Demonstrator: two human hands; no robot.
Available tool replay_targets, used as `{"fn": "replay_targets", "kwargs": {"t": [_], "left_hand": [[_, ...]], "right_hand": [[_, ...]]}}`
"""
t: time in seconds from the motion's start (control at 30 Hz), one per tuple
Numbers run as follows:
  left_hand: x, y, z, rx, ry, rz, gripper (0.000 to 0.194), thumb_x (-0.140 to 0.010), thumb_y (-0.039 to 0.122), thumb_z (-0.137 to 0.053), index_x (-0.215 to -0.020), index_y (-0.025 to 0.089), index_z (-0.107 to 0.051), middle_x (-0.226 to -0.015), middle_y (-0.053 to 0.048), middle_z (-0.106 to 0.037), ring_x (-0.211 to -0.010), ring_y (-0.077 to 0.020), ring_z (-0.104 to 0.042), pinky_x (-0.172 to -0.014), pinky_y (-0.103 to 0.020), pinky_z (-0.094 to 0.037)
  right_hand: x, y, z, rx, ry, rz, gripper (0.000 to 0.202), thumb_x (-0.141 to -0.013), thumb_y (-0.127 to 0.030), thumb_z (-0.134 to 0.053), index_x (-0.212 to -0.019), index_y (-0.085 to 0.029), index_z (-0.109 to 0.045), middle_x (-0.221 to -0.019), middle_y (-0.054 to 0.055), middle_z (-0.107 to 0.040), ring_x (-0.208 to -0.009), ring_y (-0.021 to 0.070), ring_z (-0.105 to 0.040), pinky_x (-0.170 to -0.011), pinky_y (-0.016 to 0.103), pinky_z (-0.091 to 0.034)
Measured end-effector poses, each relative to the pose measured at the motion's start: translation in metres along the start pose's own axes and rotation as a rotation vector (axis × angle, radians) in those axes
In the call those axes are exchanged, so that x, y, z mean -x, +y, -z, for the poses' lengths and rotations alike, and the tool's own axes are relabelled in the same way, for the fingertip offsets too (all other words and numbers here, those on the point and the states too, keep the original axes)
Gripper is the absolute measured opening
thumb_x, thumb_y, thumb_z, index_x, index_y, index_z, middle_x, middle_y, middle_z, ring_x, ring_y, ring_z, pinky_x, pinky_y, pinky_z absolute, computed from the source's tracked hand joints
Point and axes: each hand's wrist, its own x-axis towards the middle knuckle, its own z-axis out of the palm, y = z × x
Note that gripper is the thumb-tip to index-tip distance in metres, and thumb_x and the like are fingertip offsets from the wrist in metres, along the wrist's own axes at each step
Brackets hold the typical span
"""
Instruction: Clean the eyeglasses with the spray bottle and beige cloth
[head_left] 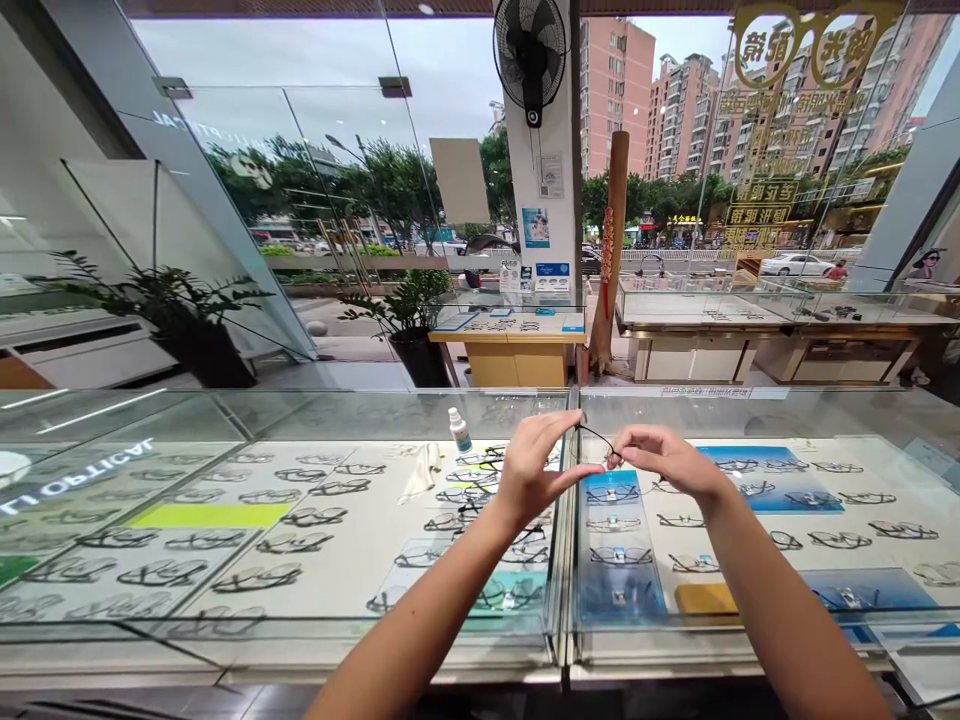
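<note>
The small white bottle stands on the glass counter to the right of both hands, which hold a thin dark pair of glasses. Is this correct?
Not quite. In the head view the small white bottle stands to the left of both hands, not the right. The left hand and right hand do hold the thin dark glasses above the glass counter.

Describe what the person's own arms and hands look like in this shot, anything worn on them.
Both forearms are bare as far as the picture shows: no sleeves in view. The left hand and right hand wear no gloves, and no watch, bracelet or ring can be seen on them. Both arms enter from the bottom edge.
</note>
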Motion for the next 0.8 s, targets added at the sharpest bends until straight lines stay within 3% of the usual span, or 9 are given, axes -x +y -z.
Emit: {"fn": "replay_targets", "kwargs": {"t": [0.13, 0.23, 0.33, 0.5, 0.67, 0.8], "left_hand": [[-0.045, -0.001, 0.018, -0.102, 0.183, 0.041, 0.065, -0.085, 0.063, -0.08, -0.132, 0.021, -0.063, -0.119, -0.012, -0.078, -0.113, -0.0277, -0.076, -0.097, -0.046, -0.062], [-0.084, 0.003, 0.029, -0.131, 0.332, 0.086, 0.062, -0.082, 0.064, -0.082, -0.124, 0.021, -0.065, -0.116, -0.009, -0.077, -0.111, -0.0266, -0.074, -0.098, -0.045, -0.061], [-0.107, 0.011, 0.037, -0.119, 0.441, 0.138, 0.06, -0.082, 0.064, -0.082, -0.119, 0.02, -0.066, -0.11, -0.008, -0.076, -0.106, -0.0249, -0.074, -0.093, -0.041, -0.059], [-0.107, 0.016, 0.045, -0.08, 0.417, 0.219, 0.059, -0.08, 0.063, -0.085, -0.116, 0.02, -0.068, -0.101, -0.005, -0.074, -0.095, -0.0221, -0.072, -0.082, -0.036, -0.056], [-0.104, 0.013, 0.049, -0.063, 0.394, 0.303, 0.057, -0.08, 0.062, -0.085, -0.116, 0.021, -0.068, -0.104, -0.005, -0.074, -0.098, -0.0228, -0.072, -0.083, -0.036, -0.054], [-0.105, 0.007, 0.054, -0.035, 0.29, 0.332, 0.055, -0.081, 0.06, -0.085, -0.118, 0.022, -0.069, -0.107, -0.005, -0.075, -0.099, -0.0227, -0.071, -0.085, -0.036, -0.055]], "right_hand": [[0.001, -0.045, 0.009, 0.338, 0.328, 0.249, 0.043, -0.098, -0.064, -0.062, -0.111, -0.024, -0.072, -0.117, 0.009, -0.072, -0.115, 0.0239, -0.066, -0.106, 0.043, -0.051], [-0.001, -0.076, 0.007, 0.544, 0.587, 0.443, 0.052, -0.088, -0.061, -0.076, -0.125, -0.025, -0.066, -0.128, 0.009, -0.068, -0.124, 0.027, -0.063, -0.111, 0.046, -0.05], [-0.006, -0.091, -0.005, 0.689, 0.75, 0.552, 0.064, -0.083, -0.056, -0.085, -0.134, -0.026, -0.062, -0.131, 0.009, -0.068, -0.123, 0.0283, -0.064, -0.111, 0.048, -0.051], [-0.014, -0.091, -0.021, 0.788, 0.866, 0.579, 0.049, -0.091, -0.054, -0.078, -0.129, -0.026, -0.066, -0.115, 0.007, -0.073, -0.105, 0.0256, -0.068, -0.099, 0.046, -0.056], [-0.024, -0.088, -0.022, 0.795, 0.897, 0.587, 0.044, -0.092, -0.053, -0.077, -0.126, -0.026, -0.069, -0.11, 0.006, -0.075, -0.097, 0.0239, -0.069, -0.093, 0.044, -0.056], [-0.028, -0.082, -0.019, 0.809, 0.924, 0.579, 0.044, -0.093, -0.054, -0.077, -0.125, -0.026, -0.07, -0.109, 0.006, -0.076, -0.094, 0.0237, -0.069, -0.091, 0.044, -0.057]]}}
